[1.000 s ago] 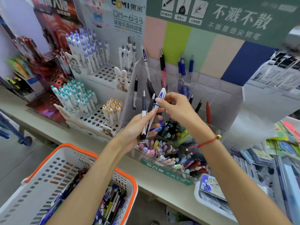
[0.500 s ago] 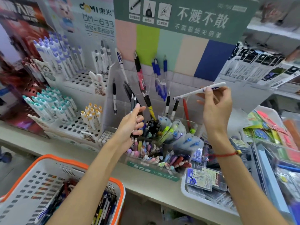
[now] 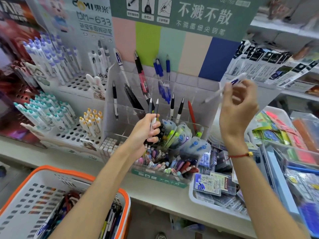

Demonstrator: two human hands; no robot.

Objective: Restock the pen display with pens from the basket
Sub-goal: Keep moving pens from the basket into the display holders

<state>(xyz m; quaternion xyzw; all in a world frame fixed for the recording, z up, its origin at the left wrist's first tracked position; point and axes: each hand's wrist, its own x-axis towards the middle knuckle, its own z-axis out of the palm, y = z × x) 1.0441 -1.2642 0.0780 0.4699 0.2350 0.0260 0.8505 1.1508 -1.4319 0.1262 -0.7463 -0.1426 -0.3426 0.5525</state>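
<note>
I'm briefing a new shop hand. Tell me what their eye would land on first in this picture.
First, the two hands in the middle: the left hand grips a bunch of dark pens over the clear pen display, and the right hand pinches a white pen up to its right. Then the orange-rimmed basket of pens at bottom left.

The white pen [image 3: 224, 87] is motion-blurred; the basket [image 3: 110, 183] is cut off.
</note>
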